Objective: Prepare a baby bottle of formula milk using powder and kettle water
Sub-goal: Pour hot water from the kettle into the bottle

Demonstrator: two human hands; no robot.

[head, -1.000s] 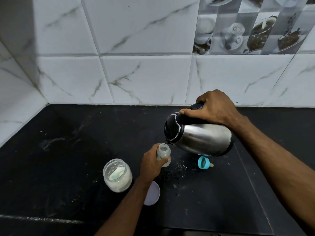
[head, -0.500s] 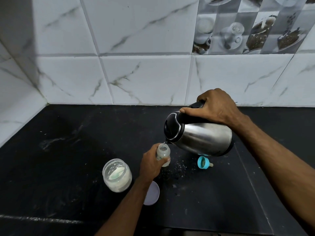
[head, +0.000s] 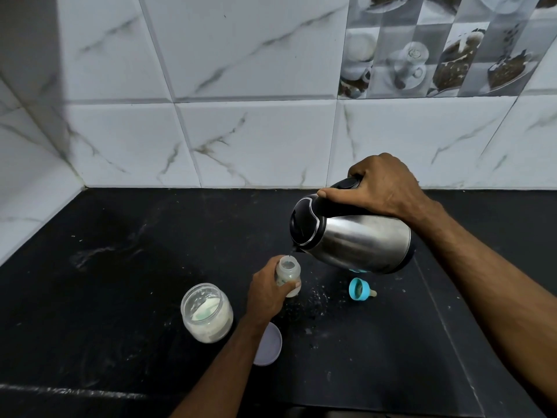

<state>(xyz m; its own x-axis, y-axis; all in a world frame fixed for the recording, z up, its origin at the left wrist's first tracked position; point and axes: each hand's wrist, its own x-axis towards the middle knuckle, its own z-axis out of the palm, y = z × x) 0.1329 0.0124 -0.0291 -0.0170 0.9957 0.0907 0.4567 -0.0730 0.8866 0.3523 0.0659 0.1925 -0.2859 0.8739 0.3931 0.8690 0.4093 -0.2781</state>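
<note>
Item one: your right hand (head: 382,188) is wrapping its fingers round the black handle of the steel kettle (head: 355,239), holding it tipped with the spout pointing down over the open neck of the baby bottle (head: 288,274); whether water is running out cannot be told. Item two: your left hand (head: 268,292) is curling round the bottle's body, thumb across the front, keeping it upright on the black surface (head: 120,282). Greenish printing is showing on the bottle's side, but it is too small to read. Item three: the open powder jar (head: 206,316) is standing just left of your left wrist, whitish powder lying inside with a pale green scoop partly buried in it; no label can be read. Item four: a round pale lid (head: 268,346) is lying flat beside the jar, partly hidden under your left forearm. Item five: the blue teat ring (head: 359,289) is lying on its side right of the bottle, below the kettle's base. Item six: white specks are scattering the surface near the bottle. Item seven: marbled wall tiles (head: 241,70) are standing behind, with a pictured tile of cups and desserts at upper right.
</note>
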